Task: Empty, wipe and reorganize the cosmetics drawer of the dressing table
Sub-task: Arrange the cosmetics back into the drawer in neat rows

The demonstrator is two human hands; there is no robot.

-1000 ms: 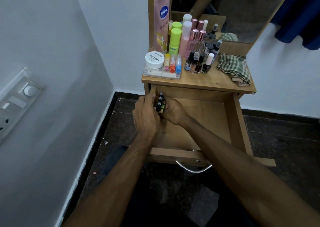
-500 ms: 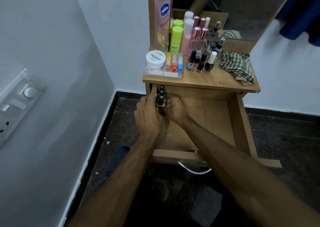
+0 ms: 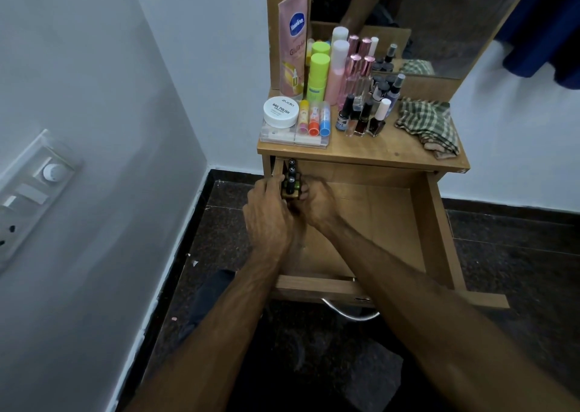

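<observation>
The drawer [image 3: 389, 223] of the dressing table [image 3: 376, 151] is standing pulled out, its wooden floor bare and showing pale brown. At its back left corner, just under the tabletop's edge, both hands are closing around a small row of dark bottles [image 3: 291, 179] with black caps, each cap bearing a small round label; the glass below is showing green and amber. The left hand [image 3: 270, 213] is curling its fingers against the left side of the row, and the right hand [image 3: 317, 201] is pinching it from the right with bent fingers. Whether the bottles are touching the drawer floor cannot be told. On the tabletop, a white jar [image 3: 281, 112], tubes, sprays and nail polish bottles are standing crowded together, with a checked cloth [image 3: 428, 125] lying crumpled at the right.
</observation>
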